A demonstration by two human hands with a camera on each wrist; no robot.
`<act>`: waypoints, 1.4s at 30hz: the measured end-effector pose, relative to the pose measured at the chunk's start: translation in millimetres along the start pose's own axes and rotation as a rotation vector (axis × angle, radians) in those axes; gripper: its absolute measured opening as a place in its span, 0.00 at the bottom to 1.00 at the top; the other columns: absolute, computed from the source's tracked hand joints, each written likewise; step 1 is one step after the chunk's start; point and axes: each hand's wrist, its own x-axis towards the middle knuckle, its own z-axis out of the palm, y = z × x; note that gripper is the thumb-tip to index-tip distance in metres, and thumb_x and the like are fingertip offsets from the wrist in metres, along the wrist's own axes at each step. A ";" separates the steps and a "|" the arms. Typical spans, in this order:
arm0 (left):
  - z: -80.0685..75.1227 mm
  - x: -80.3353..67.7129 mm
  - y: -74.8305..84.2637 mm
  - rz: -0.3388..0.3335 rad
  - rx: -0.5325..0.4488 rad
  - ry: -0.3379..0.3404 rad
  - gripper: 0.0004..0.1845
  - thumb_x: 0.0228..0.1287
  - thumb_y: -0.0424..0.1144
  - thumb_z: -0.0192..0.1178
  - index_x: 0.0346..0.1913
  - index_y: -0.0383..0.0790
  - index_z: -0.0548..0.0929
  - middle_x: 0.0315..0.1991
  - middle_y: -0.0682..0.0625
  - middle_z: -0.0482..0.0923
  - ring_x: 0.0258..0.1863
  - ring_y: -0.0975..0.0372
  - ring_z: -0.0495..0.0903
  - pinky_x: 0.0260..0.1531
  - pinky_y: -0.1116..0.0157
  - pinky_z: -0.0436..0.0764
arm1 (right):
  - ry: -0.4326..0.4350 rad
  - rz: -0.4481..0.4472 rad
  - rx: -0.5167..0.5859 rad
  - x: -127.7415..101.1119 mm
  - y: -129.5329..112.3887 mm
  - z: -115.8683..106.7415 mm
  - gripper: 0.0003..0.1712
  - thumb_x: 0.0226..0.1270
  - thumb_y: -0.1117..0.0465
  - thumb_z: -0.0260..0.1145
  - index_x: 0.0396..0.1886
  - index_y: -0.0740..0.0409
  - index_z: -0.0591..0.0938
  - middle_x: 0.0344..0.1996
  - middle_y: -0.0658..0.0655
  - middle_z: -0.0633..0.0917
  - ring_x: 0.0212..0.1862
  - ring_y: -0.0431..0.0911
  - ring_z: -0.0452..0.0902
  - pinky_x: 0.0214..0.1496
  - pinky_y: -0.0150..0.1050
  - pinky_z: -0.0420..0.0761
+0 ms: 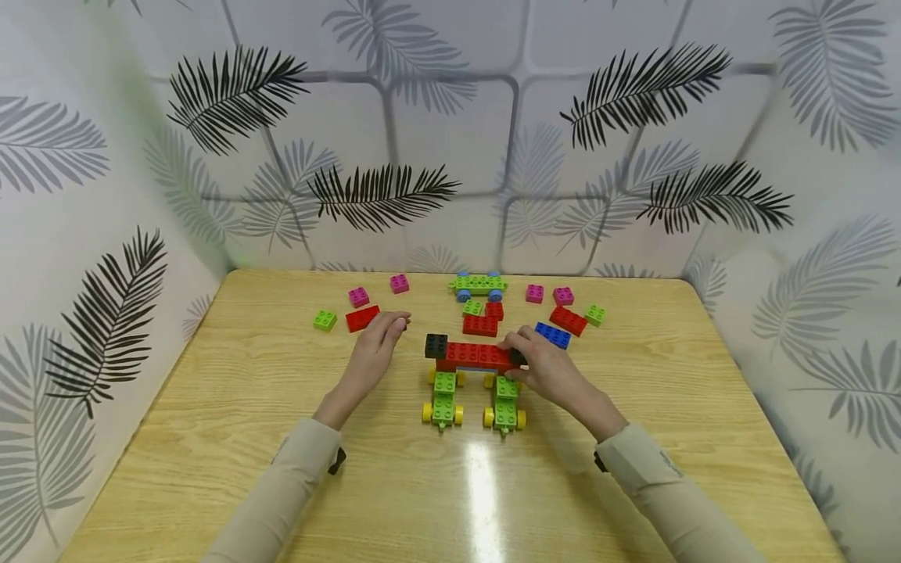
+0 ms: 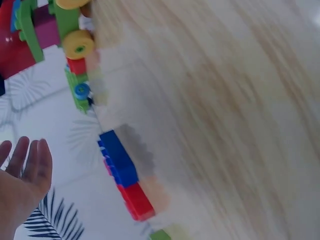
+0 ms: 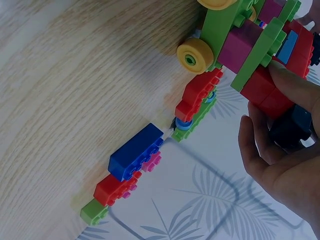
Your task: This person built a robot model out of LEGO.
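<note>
Right hand (image 1: 545,367) pinching small black plastic brick (image 3: 291,127) at end of long red brick bar (image 1: 475,356), steadying it atop two green yellow-wheeled carts (image 1: 443,399). Left hand (image 1: 376,348) flat on wooden bench (image 1: 211,407), fingers (image 2: 30,157) straight, holding nothing; flat red brick (image 1: 362,318) just beyond fingertips.

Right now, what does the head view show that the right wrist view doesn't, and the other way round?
Only the head view shows the left hand by a loose red brick, both yellow-wheeled green cars and the whole table. Only the right wrist view shows magenta and blue pieces beneath the build. Both show the right hand holding a black brick at the long red bar's end, and the blue brick.
</note>
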 end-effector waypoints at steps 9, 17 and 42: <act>-6.7 7.1 -22.5 -0.129 0.191 0.021 0.20 0.74 0.43 0.51 0.59 0.32 0.76 0.56 0.39 0.73 0.58 0.47 0.71 0.58 0.48 0.71 | 0.000 -0.001 0.002 1.0 -1.0 -0.1 0.21 0.50 0.65 0.77 0.45 0.55 0.81 0.37 0.53 0.77 0.36 0.45 0.74 0.38 0.40 0.80; 1.4 12.6 -42.6 -0.191 0.346 -0.050 0.21 0.70 0.38 0.58 0.63 0.36 0.74 0.57 0.40 0.70 0.59 0.47 0.68 0.57 0.49 0.72 | -0.005 -0.005 0.011 -1.0 -0.9 1.3 0.22 0.51 0.65 0.77 0.45 0.56 0.80 0.37 0.54 0.77 0.38 0.47 0.75 0.40 0.42 0.82; 7.6 21.7 -63.2 -0.174 0.503 -0.123 0.24 0.70 0.41 0.57 0.65 0.35 0.71 0.56 0.38 0.69 0.53 0.47 0.68 0.52 0.49 0.73 | 0.010 -0.016 0.009 -1.4 0.1 0.6 0.21 0.50 0.65 0.77 0.45 0.56 0.80 0.38 0.54 0.78 0.38 0.47 0.76 0.41 0.43 0.81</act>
